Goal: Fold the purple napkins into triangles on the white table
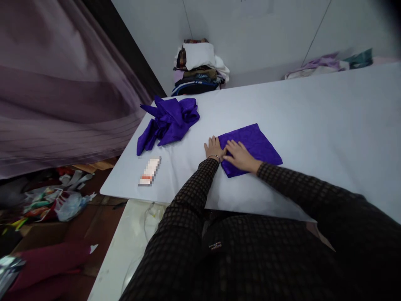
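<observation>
A folded purple cloth (255, 144) lies flat on the white table (313, 117). My left hand (214, 148) rests open at the cloth's left edge, fingers flat, a bracelet on the wrist. My right hand (238, 155) lies open on the cloth's near left part, fingers stretched toward the left hand. Both arms wear dark checked sleeves. A crumpled heap of purple cloth (171, 121) sits further left on the table, apart from both hands.
A small blurred-out flat object (149, 171) lies near the table's left corner. A stack of folded clothes (199, 69) stands beyond the far edge, and more fabric (326, 65) lies at the back right. Mauve drapery (56, 83) hangs left; bags and litter (53, 200) cover the floor.
</observation>
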`<state>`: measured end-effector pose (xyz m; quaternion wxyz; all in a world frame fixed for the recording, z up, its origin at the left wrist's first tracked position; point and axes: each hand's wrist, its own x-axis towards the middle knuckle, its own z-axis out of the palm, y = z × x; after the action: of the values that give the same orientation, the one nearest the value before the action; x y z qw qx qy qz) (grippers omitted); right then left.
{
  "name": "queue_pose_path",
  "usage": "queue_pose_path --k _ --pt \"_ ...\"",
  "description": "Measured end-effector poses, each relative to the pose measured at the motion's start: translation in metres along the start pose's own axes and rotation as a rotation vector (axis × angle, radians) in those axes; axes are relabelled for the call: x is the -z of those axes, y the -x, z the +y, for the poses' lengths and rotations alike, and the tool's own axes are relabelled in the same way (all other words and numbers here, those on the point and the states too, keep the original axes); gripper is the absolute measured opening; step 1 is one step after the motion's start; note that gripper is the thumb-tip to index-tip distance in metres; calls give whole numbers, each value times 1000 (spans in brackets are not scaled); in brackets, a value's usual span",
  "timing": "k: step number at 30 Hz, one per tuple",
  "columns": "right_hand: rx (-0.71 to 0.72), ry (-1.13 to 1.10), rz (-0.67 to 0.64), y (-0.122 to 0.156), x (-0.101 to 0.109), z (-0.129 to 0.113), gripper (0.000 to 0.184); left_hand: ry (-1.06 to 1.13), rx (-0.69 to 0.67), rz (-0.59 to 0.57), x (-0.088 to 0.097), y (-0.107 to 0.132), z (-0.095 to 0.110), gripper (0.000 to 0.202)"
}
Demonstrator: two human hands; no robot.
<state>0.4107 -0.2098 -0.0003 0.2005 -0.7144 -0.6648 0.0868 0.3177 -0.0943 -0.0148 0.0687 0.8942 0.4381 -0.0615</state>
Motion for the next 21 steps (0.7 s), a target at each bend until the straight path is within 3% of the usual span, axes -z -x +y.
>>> queue_pose_path --k 3,7,10,17,21 --pt "48 -43 -18 36 -21 -28 66 11 7 4 -1 -2 0 72" --pt "197 -25 -102 71 -28 -35 67 26 7 61 -2 -2 1 82" --pt "268 7 -141 86 -24 -34 65 27 6 74 -2 -1 1 84" --pt "242 -6 -152 112 -14 -36 66 6 4 98 0 -4 -1 84" --pt "202 -66 -162 119 2 -32 63 -23 4 105 1 -6 -1 84"
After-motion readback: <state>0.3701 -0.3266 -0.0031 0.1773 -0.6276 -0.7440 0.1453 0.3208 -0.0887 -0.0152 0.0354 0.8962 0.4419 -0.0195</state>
